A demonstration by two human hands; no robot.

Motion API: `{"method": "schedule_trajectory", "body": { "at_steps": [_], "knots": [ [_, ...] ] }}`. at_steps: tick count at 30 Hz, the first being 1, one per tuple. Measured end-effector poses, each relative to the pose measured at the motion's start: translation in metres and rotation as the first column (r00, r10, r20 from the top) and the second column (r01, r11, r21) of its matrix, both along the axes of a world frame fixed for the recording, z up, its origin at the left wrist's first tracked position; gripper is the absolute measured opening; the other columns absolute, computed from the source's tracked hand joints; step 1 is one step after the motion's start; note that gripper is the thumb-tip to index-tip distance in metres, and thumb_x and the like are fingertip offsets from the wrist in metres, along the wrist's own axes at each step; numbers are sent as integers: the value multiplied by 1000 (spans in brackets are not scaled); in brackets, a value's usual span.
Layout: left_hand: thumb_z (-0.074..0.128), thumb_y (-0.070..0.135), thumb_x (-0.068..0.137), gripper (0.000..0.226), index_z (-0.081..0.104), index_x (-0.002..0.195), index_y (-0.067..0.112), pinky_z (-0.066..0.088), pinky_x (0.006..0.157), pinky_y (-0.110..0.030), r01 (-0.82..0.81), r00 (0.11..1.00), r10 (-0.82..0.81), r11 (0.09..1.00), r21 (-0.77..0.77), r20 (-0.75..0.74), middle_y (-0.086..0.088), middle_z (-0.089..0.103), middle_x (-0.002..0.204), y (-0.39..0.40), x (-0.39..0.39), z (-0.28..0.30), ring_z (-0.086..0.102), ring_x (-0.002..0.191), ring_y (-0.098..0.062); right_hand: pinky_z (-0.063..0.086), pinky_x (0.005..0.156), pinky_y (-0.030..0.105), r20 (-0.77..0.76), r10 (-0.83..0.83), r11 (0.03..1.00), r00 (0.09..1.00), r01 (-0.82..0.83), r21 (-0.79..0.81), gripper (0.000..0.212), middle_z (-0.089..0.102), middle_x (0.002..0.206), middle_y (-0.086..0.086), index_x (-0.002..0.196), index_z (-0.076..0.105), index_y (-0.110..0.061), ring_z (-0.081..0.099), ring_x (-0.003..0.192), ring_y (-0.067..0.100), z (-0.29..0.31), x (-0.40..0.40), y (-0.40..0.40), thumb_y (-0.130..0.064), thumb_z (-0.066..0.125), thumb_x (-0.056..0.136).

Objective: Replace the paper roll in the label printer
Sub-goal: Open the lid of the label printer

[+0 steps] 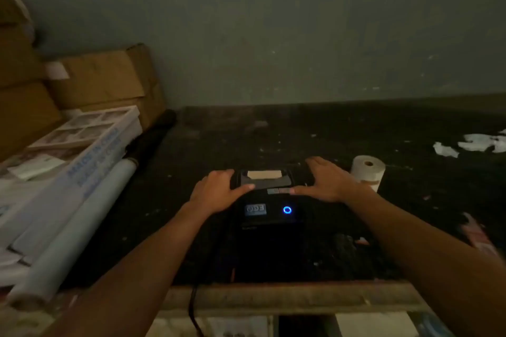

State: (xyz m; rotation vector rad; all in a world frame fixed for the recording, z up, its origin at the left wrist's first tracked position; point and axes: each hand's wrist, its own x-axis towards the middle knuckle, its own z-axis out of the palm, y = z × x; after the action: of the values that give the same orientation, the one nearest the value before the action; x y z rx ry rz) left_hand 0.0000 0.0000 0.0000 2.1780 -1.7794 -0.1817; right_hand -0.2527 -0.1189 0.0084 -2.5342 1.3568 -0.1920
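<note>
desk: on a dark, scuffed worktop (356, 128) against a grey-green wall, what do we have?

photo: a person's two bare hands on a small black label printer (269, 206) at the middle of the surface, a blue ring light (287, 210) glowing on its near face beside a pale badge (255, 209).

desk: how are the hands placed?

photo: left hand (216, 194) lies over the printer's left top edge, fingers fairly straight and close together, thumb stretched toward the centre. right hand (327, 182) mirrors it on the right side, fingers extended and spread wide, thumb pointing inward. neither wraps round anything; both rest flat on the casing.

desk: and the paper?

photo: a pale strip of paper (264, 174) shows in the printer's top opening between the two hands. a separate white paper roll (368, 172) stands on end just beside the right hand, on the worktop, not touched.

desk: is the cover up or down?

photo: cannot tell; the light is dim and the top is blurred.

desk: surroundings?

photo: cardboard boxes (104, 76) stacked at far left, a white printed carton (90, 145) and a long pale tube (76, 230) lying in front of them, torn white scraps (476, 143) at far right, a black cable (193, 306) dropping over the near wooden edge.
</note>
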Motion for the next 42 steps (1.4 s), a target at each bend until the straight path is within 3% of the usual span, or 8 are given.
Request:
{"method": "schedule_trajectory", "body": {
  "at_steps": [2,4,9,15,19,23,31,42],
  "knots": [
    [48,76,73,71,54,119,22,38,61,-26,-32,999,32,997,66,-6,-3,63,115,6,-7,-9,55,87,-9,29,108,51,-26,13,999,1000,-12,50,128,31,149,7,141,26,-19,33,133,26,-8,-6,3,-96,42,40],
    [46,79,71,74,53,119,23,40,61,-26,-53,997,59,990,134,-45,-3,64,114,14,-9,-24,53,81,-5,24,108,46,-54,30,994,998,-24,104,131,26,152,9,143,23,-17,28,136,26,-23,-13,7,-96,42,40],
    [45,85,62,97,41,133,19,46,75,-31,-86,985,116,972,217,-128,-8,57,128,27,-11,-55,58,106,-19,27,110,45,-31,34,967,999,-25,252,128,22,153,9,144,20,-18,26,137,25,-54,-15,18,-89,54,42],
    [55,87,50,109,32,138,27,48,94,-37,14,942,88,954,299,-324,0,53,136,32,-6,-81,54,116,-15,25,111,47,29,9,939,1000,-19,343,121,20,153,7,144,17,-22,24,137,25,-89,-4,27,-72,70,47],
    [64,79,51,111,23,142,31,44,99,-36,81,910,50,953,293,-412,3,50,138,26,-4,-90,51,120,-14,25,111,47,95,-41,934,995,4,357,115,21,152,6,142,19,-24,24,137,25,-96,3,26,-62,75,50],
    [68,75,51,113,19,142,32,41,94,-29,92,870,52,959,267,-490,3,50,138,19,-3,-99,51,121,-13,25,110,46,127,-67,937,990,19,350,112,20,152,6,143,17,-25,25,137,25,-102,4,25,-57,77,54],
    [69,71,55,111,18,143,28,40,85,-20,89,865,40,969,232,-501,2,53,135,12,-1,-109,52,119,-12,26,106,39,214,-99,915,972,5,402,108,28,149,2,141,19,-28,29,134,20,-113,3,22,-54,78,54],
    [72,62,61,107,12,144,33,41,100,-34,94,857,20,976,195,-515,1,50,139,13,-3,-107,50,123,-16,24,106,39,289,-70,904,955,-62,423,103,33,147,1,140,20,-30,29,135,19,-111,4,21,-48,79,58]
  ]
}}
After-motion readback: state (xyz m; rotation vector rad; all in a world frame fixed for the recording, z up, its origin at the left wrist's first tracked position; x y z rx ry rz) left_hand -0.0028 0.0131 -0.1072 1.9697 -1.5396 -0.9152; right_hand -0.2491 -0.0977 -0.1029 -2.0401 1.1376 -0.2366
